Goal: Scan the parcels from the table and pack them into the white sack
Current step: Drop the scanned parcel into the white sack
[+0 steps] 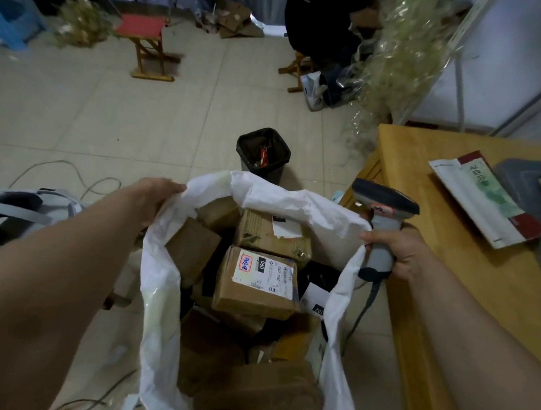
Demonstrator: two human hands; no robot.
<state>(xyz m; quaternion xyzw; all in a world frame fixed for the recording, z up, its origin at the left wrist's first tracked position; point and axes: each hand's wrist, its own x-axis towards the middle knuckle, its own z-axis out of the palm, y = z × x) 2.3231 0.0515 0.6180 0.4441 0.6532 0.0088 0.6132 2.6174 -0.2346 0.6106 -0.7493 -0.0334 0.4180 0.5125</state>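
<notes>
The white sack (257, 198) stands open on the tiled floor (142, 119), just beside the wooden table (447, 276). The left hand (157, 195) is closed on the sack's rim at its far left edge, pulling the mouth wide. The right hand (398, 252) is wrapped around the grip of a grey scanner (384, 217) and also pinches the right edge of the rim against it; the scanner's head points up and away over the table edge, and its cord hangs down beside the sack. Inside the sack lie many brown cardboard parcels (198, 251), piled at angles. The top one (255, 282) shows a white label with "080" and a red-edged sticker. On the table, well apart from the hands, lies a flat packet (482, 200) printed in white, green and red. A black bin (262, 154) stands on the floor beyond the sack.
</notes>
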